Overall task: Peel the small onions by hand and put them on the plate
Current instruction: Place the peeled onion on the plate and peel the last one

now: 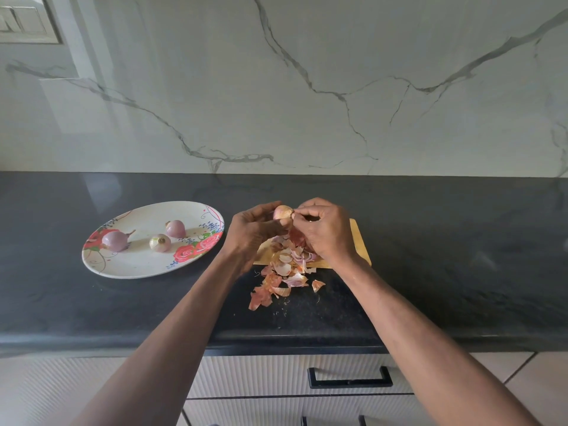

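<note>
Onion [283,211] held above cutting board [359,241], gripped in left hand [252,232]; right hand [322,229] pinches skin at its tip. Step: peeling, apparently mid-strip. Three peeled onions [159,242] on plate [138,265], left. Peel pile [282,272] below. Next, probably: pull skin free, transfer to plate.

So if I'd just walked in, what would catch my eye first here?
Probably the two hands meeting over the dark counter: the left hand holds a small onion while the right hand pinches at its skin. Just below them a heap of pinkish onion peels spills off a wooden board toward the counter's edge. To the left, a flowered plate carries three peeled onions.
</note>
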